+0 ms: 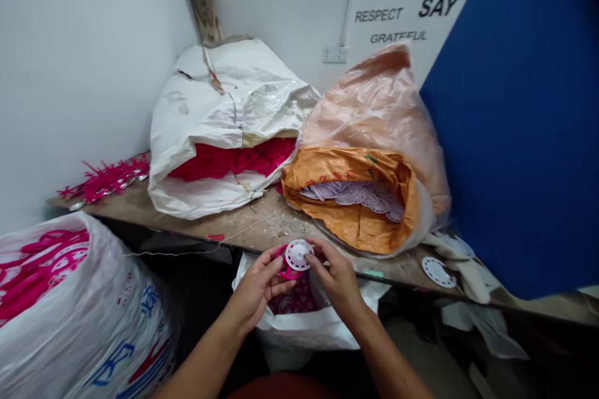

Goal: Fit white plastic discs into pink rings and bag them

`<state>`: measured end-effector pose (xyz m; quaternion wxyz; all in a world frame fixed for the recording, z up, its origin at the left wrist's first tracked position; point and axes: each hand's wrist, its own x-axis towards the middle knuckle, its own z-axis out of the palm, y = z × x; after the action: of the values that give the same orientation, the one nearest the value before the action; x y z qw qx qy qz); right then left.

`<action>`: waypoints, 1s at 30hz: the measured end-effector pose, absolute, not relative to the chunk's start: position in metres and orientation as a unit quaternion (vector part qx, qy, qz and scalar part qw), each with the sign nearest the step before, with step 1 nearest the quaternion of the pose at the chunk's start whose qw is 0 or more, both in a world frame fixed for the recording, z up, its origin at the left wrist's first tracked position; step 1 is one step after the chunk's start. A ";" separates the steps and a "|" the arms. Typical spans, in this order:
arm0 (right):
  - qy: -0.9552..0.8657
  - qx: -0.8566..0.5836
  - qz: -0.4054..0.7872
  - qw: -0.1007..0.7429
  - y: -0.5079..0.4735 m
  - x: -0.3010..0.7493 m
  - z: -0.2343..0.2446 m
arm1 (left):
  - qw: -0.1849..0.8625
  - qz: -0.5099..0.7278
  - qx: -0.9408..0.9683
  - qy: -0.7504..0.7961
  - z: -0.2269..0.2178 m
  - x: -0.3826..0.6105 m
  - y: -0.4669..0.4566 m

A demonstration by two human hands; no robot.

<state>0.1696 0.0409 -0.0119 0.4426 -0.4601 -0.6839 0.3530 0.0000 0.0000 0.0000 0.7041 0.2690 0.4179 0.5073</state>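
Observation:
My left hand and my right hand meet just in front of the table edge. Together they pinch a small white perforated disc against a pink plastic piece behind it. The left fingers grip the pink piece from the left, and the right fingers press on the white disc from the right. Below my hands hangs an open white bag holding several pink and white assembled pieces.
On the wooden table lie a white sack of pink pieces and an orange sack of white discs. A loose disc rests at the right edge. A printed bag stands left, a blue board right.

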 end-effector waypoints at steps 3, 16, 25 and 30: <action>-0.730 -0.430 0.298 0.439 0.036 0.156 -0.024 | 0.671 0.527 0.290 0.434 -0.004 -0.001 -0.006; -0.615 -0.457 0.474 0.433 0.046 0.154 -0.021 | 0.617 0.518 0.369 0.463 -0.015 0.006 0.005; -0.606 -0.424 0.512 0.438 0.027 0.155 -0.032 | 0.591 0.479 0.411 0.502 -0.030 0.007 0.002; -0.688 -0.410 0.484 0.352 0.046 0.174 -0.017 | 0.561 0.426 0.482 0.521 -0.039 -0.003 0.006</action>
<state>0.1741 0.0455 -0.0167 0.3522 -0.4098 -0.6885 0.4838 -0.0034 0.0056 -0.0394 0.5610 0.4818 0.5213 0.4259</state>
